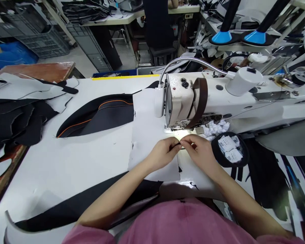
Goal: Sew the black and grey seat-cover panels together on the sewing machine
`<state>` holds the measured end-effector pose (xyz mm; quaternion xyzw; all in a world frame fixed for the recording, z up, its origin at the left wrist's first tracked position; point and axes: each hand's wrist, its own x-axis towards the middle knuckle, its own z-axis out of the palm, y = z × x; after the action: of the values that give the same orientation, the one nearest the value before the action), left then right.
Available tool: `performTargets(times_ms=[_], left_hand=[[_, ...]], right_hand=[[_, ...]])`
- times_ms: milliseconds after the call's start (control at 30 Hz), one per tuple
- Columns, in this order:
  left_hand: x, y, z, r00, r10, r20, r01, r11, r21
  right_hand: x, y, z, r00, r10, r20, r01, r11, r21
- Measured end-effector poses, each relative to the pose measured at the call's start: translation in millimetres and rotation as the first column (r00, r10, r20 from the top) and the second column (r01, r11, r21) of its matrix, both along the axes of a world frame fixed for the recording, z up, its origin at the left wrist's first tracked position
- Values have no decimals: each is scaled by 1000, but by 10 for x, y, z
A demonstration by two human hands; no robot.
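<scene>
My left hand and my right hand meet just in front of the needle area of a white sewing machine. Both pinch the same small dark piece, a thin strip or edge that I cannot make out, under the machine's bright lamp light. They rest on a white fabric panel spread flat on the table. A black piece with orange stitching lies to the left, partly under that panel. Another long black piece runs along the table's near edge under my left forearm.
A round black bowl of small white labels sits right of my right hand. Piles of black and white cut pieces cover the table's left end. A gooseneck lamp arches over the machine. Crates, benches and a stool stand behind.
</scene>
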<state>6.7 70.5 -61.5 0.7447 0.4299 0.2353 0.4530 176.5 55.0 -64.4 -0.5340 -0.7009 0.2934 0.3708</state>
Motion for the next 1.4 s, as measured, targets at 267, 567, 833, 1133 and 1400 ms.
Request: performTargets(times_ms=[267,567,833,1133,1400], left_hand=[[-24,238,-406,906,301,-298,-194,920,340],[-24,294,-475,857,332,-395,-111,866,487],[-130,533,-564,864,308,-398,-66,853,518],[-5,128,-89,896,264,-358,-158,941,299],[159,-19,57,797,2,-605,16,1000,25]], right_hand=[[-6,142,-575,993,-21,115,21,1000,3],[-3,67,-439,816,327,477,-450,877,167],[-26,289,-588,799,321,508,-447,883,146],[-160,-294,-400,867,251,430,-371,902,222],[-571,-808,-689,595,637,489,-769,628,118]])
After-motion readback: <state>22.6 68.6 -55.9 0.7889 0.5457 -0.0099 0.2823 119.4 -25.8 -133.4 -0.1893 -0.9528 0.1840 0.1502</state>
